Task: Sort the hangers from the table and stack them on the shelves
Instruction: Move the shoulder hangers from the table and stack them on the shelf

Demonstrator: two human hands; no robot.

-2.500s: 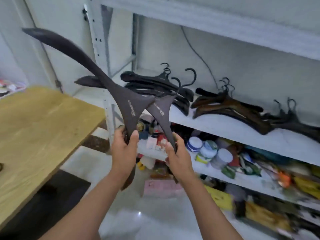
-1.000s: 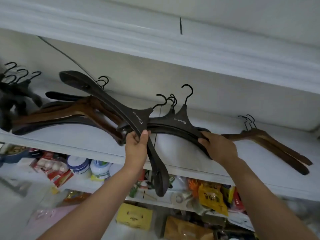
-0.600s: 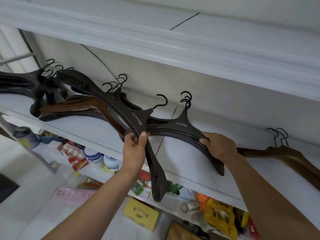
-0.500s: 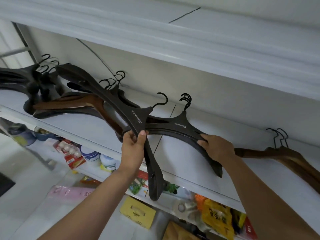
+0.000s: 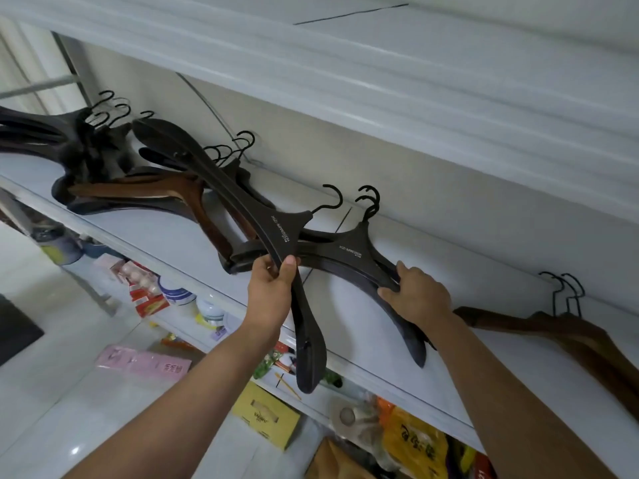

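Observation:
My left hand (image 5: 271, 292) grips a dark hanger (image 5: 242, 209) at its middle. It is tilted, with one arm up to the left and the other hanging past the front edge of the white shelf (image 5: 179, 236). My right hand (image 5: 415, 299) holds the right arm of a stack of dark hangers (image 5: 356, 257) lying flat on the shelf, hooks toward the wall. The held hanger crosses over the left end of that stack.
Brown hangers (image 5: 155, 191) and a black pile (image 5: 69, 140) lie further left on the shelf. More brown hangers (image 5: 570, 333) lie at the right. The shelf below holds jars, boxes and packets (image 5: 411, 440). A pink pack (image 5: 141, 361) lies on the floor.
The view has swung from the wooden table to the shelf. My right hand has laid its hanger on the dark stack and stays on it. My left hand keeps its hanger, barely moved.

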